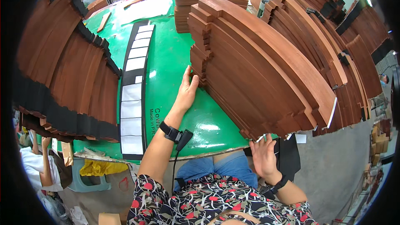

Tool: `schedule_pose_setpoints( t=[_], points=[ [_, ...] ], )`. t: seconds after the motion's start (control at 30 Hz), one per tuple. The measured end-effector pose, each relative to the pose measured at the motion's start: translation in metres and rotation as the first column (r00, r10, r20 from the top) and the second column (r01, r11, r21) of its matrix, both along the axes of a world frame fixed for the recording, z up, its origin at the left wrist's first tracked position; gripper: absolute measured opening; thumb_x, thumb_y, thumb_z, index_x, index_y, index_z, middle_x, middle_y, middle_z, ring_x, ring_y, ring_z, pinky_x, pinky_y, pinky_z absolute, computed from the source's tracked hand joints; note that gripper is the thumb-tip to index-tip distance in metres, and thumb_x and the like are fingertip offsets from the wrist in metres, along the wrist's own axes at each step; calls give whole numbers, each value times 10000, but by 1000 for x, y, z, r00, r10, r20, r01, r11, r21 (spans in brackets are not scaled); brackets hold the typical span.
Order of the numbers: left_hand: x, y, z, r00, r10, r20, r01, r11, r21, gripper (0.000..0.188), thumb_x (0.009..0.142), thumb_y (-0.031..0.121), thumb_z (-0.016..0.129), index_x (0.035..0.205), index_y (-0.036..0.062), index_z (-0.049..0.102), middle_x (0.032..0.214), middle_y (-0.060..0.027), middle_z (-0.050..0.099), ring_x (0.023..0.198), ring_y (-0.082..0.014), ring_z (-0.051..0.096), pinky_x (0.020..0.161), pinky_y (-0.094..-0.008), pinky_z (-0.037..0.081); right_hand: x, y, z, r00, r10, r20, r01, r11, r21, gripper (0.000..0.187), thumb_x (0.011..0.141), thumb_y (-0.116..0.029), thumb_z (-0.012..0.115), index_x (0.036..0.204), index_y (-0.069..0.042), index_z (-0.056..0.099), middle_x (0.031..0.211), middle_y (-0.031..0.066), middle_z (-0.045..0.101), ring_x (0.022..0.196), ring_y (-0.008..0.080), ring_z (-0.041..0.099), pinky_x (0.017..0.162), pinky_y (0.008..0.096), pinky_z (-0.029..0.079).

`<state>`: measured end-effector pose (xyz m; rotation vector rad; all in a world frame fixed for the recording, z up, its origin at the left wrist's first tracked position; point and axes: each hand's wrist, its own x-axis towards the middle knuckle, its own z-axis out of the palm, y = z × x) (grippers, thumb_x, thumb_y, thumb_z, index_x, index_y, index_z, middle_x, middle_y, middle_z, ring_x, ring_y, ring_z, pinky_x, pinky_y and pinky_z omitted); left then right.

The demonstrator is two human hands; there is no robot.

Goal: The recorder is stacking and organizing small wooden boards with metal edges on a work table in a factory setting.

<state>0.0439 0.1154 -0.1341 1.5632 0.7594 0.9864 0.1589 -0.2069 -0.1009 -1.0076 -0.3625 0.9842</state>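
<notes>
A tall stack of reddish-brown wooden boards (254,71), curved and uneven at the ends, stands on the green table top (200,125) before me. My left hand (187,89) lies at its left end, fingers stretched upward and thumb apart, against or very close to the board edges. At the near lower end of the same stack is my right hand (263,158), palm up with its fingers spread, the fingertips touching or nearly touching the board ends. Neither hand grips a board. To the left lies a black strip with white panels (132,100).
Another stack of boards with black-coated ends (71,71) fills the left side. More stacked boards (308,37) stand behind and to the right. A blue-grey stool (89,179) with yellow cloth is at lower left, near another person's arm (46,168).
</notes>
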Motion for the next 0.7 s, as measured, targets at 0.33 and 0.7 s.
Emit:
schedule_pose_setpoints(
  t=[0.33, 0.7],
  points=[
    [-2, 9, 5, 983, 23, -184, 6, 987, 158, 563, 944, 407, 556, 1290, -26, 458, 1216, -201, 477, 1168, -315, 461, 1032, -388, 357, -3, 19, 11, 988, -21, 153, 21, 1000, -1, 775, 986, -588, 307, 1492, -54, 62, 1542, 108, 153, 1427, 261, 185, 1166, 456, 126],
    [-46, -27, 25, 956, 74, -284, -21, 983, 184, 473, 933, 364, 579, 1219, -9, 525, 1191, -180, 477, 1119, -298, 445, 993, -380, 369, 32, 42, 10, 983, -116, 145, 131, 986, -99, 823, 946, -670, 318, 1454, -30, 213, 1442, 85, 312, 1313, 233, 329, 1086, 387, 246]
  ],
)
